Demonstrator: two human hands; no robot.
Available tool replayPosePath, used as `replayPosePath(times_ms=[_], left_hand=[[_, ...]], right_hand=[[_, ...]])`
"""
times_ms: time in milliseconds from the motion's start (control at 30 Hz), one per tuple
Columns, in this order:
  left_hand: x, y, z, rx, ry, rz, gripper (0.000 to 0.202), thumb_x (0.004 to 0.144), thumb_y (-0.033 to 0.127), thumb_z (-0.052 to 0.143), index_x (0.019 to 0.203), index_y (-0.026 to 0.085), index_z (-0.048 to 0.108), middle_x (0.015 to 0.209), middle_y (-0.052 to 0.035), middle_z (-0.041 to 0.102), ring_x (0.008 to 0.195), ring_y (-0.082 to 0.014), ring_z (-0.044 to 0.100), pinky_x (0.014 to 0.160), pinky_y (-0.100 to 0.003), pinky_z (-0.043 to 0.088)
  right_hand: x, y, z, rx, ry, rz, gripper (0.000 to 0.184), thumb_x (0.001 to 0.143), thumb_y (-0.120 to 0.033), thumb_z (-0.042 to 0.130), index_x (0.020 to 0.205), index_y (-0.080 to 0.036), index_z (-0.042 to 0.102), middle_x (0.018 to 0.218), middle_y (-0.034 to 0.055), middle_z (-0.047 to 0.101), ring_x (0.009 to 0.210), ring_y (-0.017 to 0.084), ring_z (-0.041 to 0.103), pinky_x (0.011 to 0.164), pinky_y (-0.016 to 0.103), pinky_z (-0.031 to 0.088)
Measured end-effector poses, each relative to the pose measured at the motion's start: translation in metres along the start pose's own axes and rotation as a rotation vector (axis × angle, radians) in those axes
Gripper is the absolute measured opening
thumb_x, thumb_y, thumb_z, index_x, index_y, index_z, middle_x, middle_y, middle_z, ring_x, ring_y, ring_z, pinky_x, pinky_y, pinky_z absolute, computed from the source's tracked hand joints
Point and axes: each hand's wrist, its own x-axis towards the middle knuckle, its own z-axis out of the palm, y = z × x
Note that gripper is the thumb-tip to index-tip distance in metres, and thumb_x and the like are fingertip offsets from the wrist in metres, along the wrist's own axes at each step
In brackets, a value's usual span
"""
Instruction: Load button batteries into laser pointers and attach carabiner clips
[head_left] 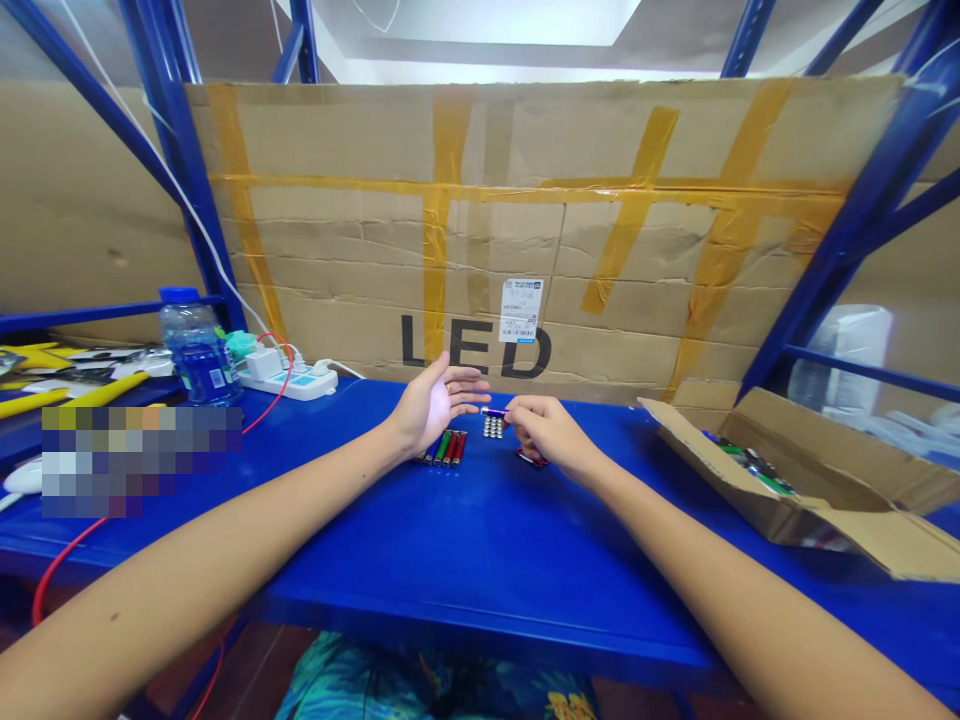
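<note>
My right hand (546, 432) pinches a small purple flashlight (495, 412), which points left. Opposite it, my left hand (442, 405) is open with its fingers stretched out and holds nothing. A pale violet glow lies on the left palm. Just below the flashlight, several round silver button cells (493, 428) sit in neat rows on the blue table (420, 540). Beside them, under the left hand, several slim tubes like the flashlight (450, 448), green, red and dark, lie side by side. A small red and dark item (531, 457) is partly hidden beneath my right hand.
At right stands an open cardboard box (795, 510) with several coloured tubes inside. On the left are a bottle of blue liquid (196, 350), a white power strip (300, 380) and a red cable (64, 560). A large taped cardboard sheet (337, 250) closes off the back.
</note>
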Motion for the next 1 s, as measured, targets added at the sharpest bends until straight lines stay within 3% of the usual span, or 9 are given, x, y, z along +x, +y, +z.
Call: replayPosePath(times_ms=[1000], left_hand=[[-0.0001, -0.0016, -0.0026, -0.012, -0.052, -0.005, 0.051, 0.091, 0.055, 0.044, 0.097, 0.009, 0.066, 0.1, -0.0171, 0.07, 0.093, -0.0256, 0.066, 0.08, -0.035, 0.048]], right_hand=[[-0.0011, -0.0034, -0.0018, -0.117, 0.068, -0.101, 0.018, 0.07, -0.031, 0.051, 0.059, -0.017, 0.057, 0.043, -0.0062, 0.034, 0.042, 0.008, 0.029, 0.046, 0.024, 0.025]])
